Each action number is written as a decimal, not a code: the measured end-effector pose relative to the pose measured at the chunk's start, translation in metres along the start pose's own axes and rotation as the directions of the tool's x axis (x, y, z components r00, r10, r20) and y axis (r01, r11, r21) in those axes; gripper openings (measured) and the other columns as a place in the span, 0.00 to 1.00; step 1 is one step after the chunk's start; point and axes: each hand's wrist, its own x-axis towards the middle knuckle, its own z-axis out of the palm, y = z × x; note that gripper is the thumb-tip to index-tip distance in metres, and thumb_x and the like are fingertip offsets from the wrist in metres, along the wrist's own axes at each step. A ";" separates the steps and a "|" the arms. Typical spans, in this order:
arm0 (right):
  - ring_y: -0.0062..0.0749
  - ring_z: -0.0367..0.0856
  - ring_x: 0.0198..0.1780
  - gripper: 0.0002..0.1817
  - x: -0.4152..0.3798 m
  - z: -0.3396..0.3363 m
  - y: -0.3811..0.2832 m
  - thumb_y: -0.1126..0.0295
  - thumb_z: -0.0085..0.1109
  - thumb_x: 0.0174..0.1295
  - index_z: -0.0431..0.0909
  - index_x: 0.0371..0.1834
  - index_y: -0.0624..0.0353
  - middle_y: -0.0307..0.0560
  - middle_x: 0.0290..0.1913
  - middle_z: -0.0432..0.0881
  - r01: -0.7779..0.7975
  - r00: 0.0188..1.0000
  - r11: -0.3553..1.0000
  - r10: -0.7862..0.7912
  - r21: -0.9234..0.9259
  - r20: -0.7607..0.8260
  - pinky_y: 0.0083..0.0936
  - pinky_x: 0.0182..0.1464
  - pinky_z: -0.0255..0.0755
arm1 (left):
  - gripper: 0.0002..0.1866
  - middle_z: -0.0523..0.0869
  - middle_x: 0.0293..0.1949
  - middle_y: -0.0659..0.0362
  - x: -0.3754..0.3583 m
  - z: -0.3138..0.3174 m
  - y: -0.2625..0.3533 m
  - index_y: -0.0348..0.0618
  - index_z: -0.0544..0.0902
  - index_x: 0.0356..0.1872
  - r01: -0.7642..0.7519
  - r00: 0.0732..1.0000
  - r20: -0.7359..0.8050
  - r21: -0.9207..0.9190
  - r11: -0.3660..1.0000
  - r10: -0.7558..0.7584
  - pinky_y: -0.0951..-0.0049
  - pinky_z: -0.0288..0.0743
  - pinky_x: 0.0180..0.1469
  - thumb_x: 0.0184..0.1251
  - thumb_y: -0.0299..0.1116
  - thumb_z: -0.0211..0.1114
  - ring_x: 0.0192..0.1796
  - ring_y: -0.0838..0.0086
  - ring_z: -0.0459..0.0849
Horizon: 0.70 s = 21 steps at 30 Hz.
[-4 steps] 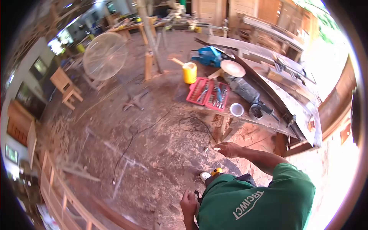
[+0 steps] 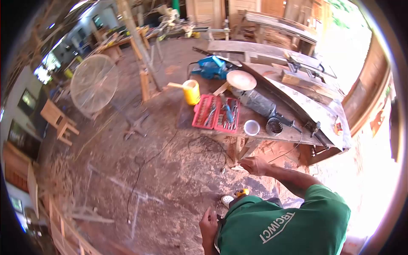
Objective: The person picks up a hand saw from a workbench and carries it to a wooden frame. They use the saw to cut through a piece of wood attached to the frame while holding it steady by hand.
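My right hand (image 2: 255,165) reaches forward below the front edge of the workbench (image 2: 280,132), its fingers pinched together. A small pale strip shows at the fingertips, its kind too small to make out. Low beside my green shirt (image 2: 280,225) is my left hand (image 2: 208,227), fingers loosely bent and a little apart, with nothing visible in them. On the bench, nearest my right hand, are a white cup (image 2: 251,127), a dark round cup-shaped piece (image 2: 274,126), a red socket set case (image 2: 216,112) and a disc sander (image 2: 257,102) with its round pad up.
A yellow container (image 2: 191,92) and a blue power tool (image 2: 211,68) stand farther back on the bench. Cables (image 2: 138,170) cross the dusty floor. A large fan (image 2: 94,83) and a wooden chair (image 2: 59,121) stand left. A yellow tool (image 2: 242,192) lies near my white shoe (image 2: 227,200).
The view has swung a little to the right, so the bench and floor things sit farther left. My right hand's fingers look more closed; my left hand is nearly unchanged.
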 end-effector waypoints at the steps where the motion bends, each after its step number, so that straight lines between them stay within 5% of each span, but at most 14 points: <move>1: 0.50 0.81 0.31 0.10 0.000 0.006 -0.014 0.70 0.55 0.61 0.77 0.46 0.56 0.55 0.30 0.80 -0.028 0.990 0.998 0.034 0.050 -0.134 0.38 0.32 0.76 | 0.20 0.86 0.30 0.53 0.007 -0.017 0.000 0.33 0.76 0.55 -0.006 1.000 0.016 0.023 1.000 0.005 0.74 0.76 0.37 0.67 0.36 0.59 0.33 0.75 0.83; 10: 0.50 0.80 0.31 0.09 0.031 0.018 -0.034 0.69 0.55 0.63 0.78 0.43 0.59 0.54 0.32 0.81 -0.240 0.916 0.969 0.248 0.065 -0.316 0.40 0.31 0.75 | 0.19 0.84 0.29 0.47 0.116 -0.083 -0.009 0.35 0.79 0.51 -0.157 0.963 0.250 0.214 0.964 0.101 0.65 0.74 0.35 0.66 0.38 0.59 0.30 0.63 0.83; 12: 0.50 0.81 0.32 0.10 0.067 0.031 -0.051 0.68 0.54 0.62 0.77 0.45 0.55 0.52 0.33 0.81 -0.195 0.957 0.973 0.216 0.124 -0.193 0.42 0.31 0.76 | 0.19 0.84 0.30 0.47 0.144 -0.096 0.011 0.36 0.78 0.51 -0.203 0.956 0.259 0.228 0.952 0.141 0.66 0.74 0.35 0.66 0.39 0.59 0.32 0.61 0.84; 14: 0.50 0.82 0.32 0.11 0.115 0.052 -0.068 0.69 0.53 0.61 0.76 0.46 0.53 0.51 0.34 0.82 -0.135 0.986 0.982 0.146 0.134 -0.083 0.43 0.32 0.76 | 0.19 0.85 0.34 0.45 0.162 -0.119 0.037 0.38 0.78 0.52 -0.081 0.975 0.220 0.238 0.968 0.028 0.66 0.76 0.39 0.66 0.39 0.59 0.37 0.57 0.85; 16: 0.51 0.81 0.32 0.10 0.184 0.069 -0.088 0.64 0.52 0.63 0.77 0.46 0.51 0.51 0.35 0.82 -0.068 0.991 0.994 0.057 0.088 0.122 0.42 0.31 0.76 | 0.19 0.85 0.35 0.44 0.183 -0.140 0.032 0.39 0.79 0.52 -0.055 0.988 0.156 0.246 0.968 0.017 0.66 0.76 0.41 0.66 0.40 0.58 0.38 0.55 0.85; 20: 0.51 0.81 0.38 0.13 0.276 0.152 -0.079 0.60 0.52 0.64 0.77 0.48 0.49 0.50 0.39 0.83 0.056 0.983 0.990 -0.078 0.133 0.167 0.42 0.35 0.76 | 0.19 0.84 0.39 0.42 0.227 -0.195 -0.003 0.40 0.79 0.51 -0.087 0.988 0.143 0.166 0.982 0.063 0.64 0.76 0.45 0.67 0.43 0.56 0.44 0.53 0.84; 21: 0.51 0.81 0.39 0.14 0.294 0.183 -0.069 0.59 0.52 0.64 0.77 0.48 0.49 0.51 0.40 0.82 0.060 0.941 0.994 -0.088 0.093 0.327 0.43 0.37 0.76 | 0.19 0.84 0.39 0.42 0.232 -0.214 -0.005 0.40 0.79 0.51 -0.072 0.994 0.095 0.149 0.986 0.059 0.64 0.76 0.45 0.67 0.43 0.56 0.44 0.53 0.84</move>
